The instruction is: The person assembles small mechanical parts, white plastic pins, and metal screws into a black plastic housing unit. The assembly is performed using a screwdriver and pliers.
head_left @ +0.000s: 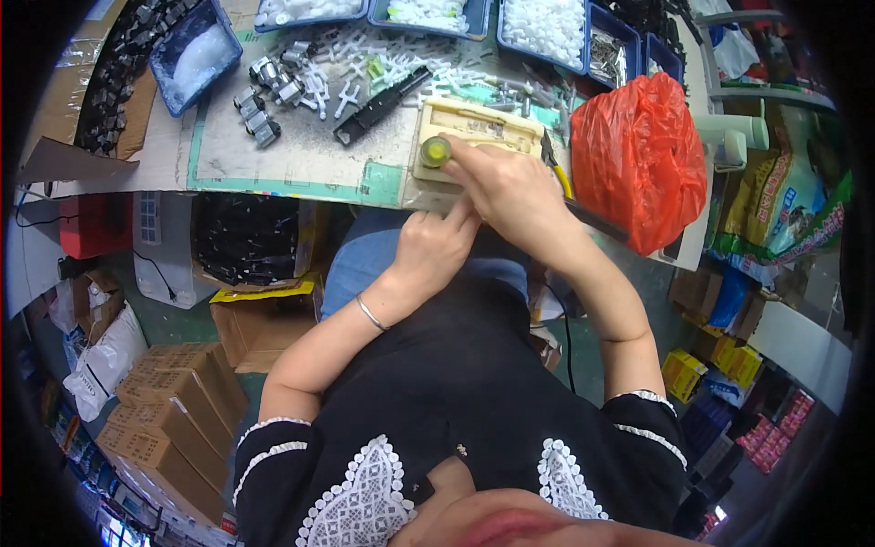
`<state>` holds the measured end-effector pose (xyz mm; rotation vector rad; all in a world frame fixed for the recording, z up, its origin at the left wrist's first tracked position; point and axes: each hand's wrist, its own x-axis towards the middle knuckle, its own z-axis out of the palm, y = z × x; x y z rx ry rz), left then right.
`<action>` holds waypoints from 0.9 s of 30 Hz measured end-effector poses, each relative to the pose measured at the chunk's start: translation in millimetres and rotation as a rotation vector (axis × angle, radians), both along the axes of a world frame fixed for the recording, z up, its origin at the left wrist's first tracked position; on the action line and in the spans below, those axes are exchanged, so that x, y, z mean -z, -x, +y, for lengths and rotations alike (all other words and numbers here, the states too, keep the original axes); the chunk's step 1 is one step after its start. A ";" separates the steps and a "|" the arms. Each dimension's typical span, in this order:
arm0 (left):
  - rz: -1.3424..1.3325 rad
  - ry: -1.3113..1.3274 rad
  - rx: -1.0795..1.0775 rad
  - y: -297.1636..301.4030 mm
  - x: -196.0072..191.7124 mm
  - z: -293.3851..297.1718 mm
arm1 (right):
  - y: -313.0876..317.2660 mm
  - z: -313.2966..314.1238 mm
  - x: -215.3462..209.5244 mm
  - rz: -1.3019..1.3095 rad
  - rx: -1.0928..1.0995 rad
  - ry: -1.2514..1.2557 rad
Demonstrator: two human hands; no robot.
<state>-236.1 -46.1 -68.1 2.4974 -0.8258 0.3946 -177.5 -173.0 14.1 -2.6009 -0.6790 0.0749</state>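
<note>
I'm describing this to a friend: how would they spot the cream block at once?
On the table, find the big red bag toward the right end. Left of it, at the near edge, is the cream block, with the right hand over its near side. Its pale colour and boxy shape set it apart from the long black bar to its left.

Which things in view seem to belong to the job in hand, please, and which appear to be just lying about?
Likely in the job:
round green-topped piece, at the right grip
cream block
probably the white branched pieces and black bar

Apparently just lying about:
red plastic bag
stacked cardboard boxes
white sack
</note>
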 end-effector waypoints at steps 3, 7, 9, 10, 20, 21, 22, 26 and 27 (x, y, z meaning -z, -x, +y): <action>0.016 0.043 -0.003 -0.3 -4.8 2.2 | -9.7 3.8 -4.7 0.017 0.024 -0.312; 0.026 0.110 0.018 -5.9 -1.4 2.3 | -18.8 10.9 7.8 0.064 -0.041 0.027; 0.019 0.136 0.032 -13.2 -5.2 3.1 | -20.6 -3.4 -0.2 0.037 0.061 -0.130; 0.042 0.139 0.046 -16.5 -13.2 2.3 | -18.1 -16.0 -9.3 0.017 0.149 -0.286; 0.195 0.353 0.130 -36.4 -40.1 -1.4 | -2.4 -226.3 -34.2 -0.481 1.091 0.031; 0.164 0.327 0.138 -39.8 -45.3 -2.6 | -1.0 -248.8 -20.8 -0.466 1.048 0.113; 0.080 0.294 0.149 -46.4 -45.9 -6.1 | -3.9 -268.5 -12.4 -0.447 1.004 0.194; 0.003 0.025 0.155 -58.7 -47.2 -0.8 | -2.9 -259.2 -1.0 -0.382 0.966 0.280; 0.001 -0.026 0.179 -61.1 -43.6 0.1 | 2.0 -254.2 -3.2 -0.422 0.948 0.278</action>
